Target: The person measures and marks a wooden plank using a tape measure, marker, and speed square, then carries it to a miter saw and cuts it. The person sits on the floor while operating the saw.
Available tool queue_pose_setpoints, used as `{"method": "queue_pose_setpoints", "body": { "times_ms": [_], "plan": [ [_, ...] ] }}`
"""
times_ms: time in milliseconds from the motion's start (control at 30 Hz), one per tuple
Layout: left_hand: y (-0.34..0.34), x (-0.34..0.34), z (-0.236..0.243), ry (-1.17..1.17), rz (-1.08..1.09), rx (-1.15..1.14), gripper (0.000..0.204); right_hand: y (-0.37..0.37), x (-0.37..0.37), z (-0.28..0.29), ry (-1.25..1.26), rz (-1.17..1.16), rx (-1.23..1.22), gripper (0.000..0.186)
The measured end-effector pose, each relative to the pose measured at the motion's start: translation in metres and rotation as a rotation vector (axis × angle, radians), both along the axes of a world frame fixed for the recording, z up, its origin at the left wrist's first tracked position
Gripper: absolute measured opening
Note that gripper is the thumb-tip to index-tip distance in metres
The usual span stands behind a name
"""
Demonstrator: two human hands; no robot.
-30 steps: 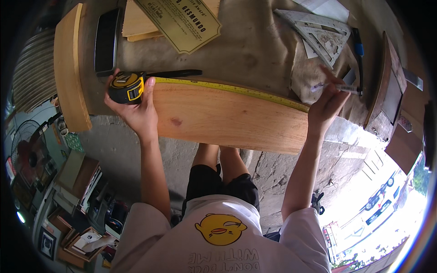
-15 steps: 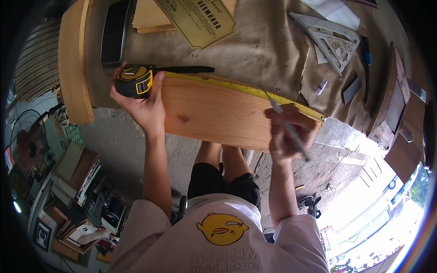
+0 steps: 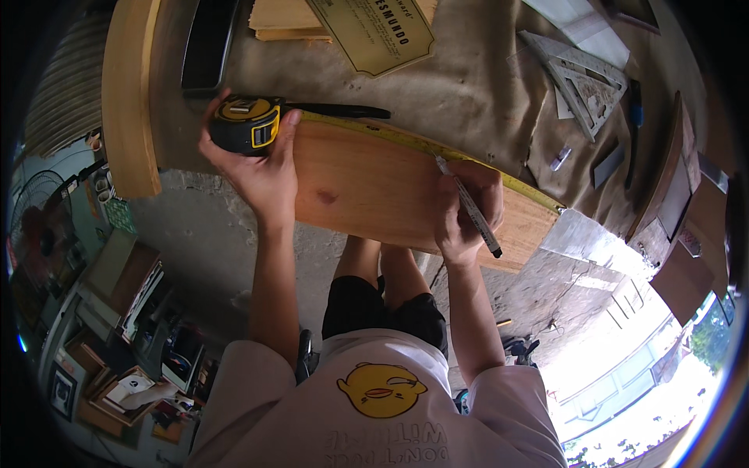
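My left hand [image 3: 261,175] is closed round a black and yellow tape measure [image 3: 248,125] at the left end of a wooden board [image 3: 374,187]. Its yellow blade [image 3: 374,129] runs out along the board's far edge, with the end at the right corner. A black strap [image 3: 343,111] trails from the case. My right hand [image 3: 468,203] grips a slim grey pen [image 3: 477,214]. The pen's tip is at the blade, right of the board's middle, and the hand rests on or just over the wood; contact is hard to tell.
Beyond the board, brown cloth [image 3: 468,86] carries a gold plaque [image 3: 382,35], a phone [image 3: 207,51], a triangular square [image 3: 581,86], a small eraser-like piece [image 3: 559,158] and a blue-handled tool [image 3: 636,117]. A long wooden piece [image 3: 129,101] stands at left, dark-edged panels [image 3: 663,171] at right.
My right hand has moved left along the blade, bringing the pen's tip to it nearer the board's middle. My left hand keeps its hold on the tape measure. The whole view has shifted slightly.
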State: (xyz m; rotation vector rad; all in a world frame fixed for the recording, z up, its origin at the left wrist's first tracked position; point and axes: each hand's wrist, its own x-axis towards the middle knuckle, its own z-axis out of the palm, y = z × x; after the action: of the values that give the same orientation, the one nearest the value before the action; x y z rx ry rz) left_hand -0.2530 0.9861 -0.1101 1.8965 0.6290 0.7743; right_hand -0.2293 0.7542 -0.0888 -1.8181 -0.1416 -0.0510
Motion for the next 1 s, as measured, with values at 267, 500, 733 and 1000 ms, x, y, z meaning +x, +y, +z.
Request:
{"method": "queue_pose_setpoints", "body": {
  "times_ms": [267,500,733,1000],
  "plan": [
    [0.000,0.000,-0.002,-0.028,-0.002,-0.008,0.085,0.005,0.009,-0.004,-0.102,0.056,-0.053,0.007],
    [0.000,0.000,-0.002,-0.023,-0.003,-0.031,0.086,0.007,0.010,-0.006,-0.071,0.049,-0.037,0.007],
    [0.002,-0.001,-0.003,-0.013,-0.011,0.007,0.087,0.007,0.011,-0.006,-0.074,0.045,-0.055,0.006],
    [0.002,-0.002,-0.004,-0.010,-0.004,0.012,0.087,0.007,0.011,-0.005,-0.067,0.054,-0.081,0.007]
  ]
}}
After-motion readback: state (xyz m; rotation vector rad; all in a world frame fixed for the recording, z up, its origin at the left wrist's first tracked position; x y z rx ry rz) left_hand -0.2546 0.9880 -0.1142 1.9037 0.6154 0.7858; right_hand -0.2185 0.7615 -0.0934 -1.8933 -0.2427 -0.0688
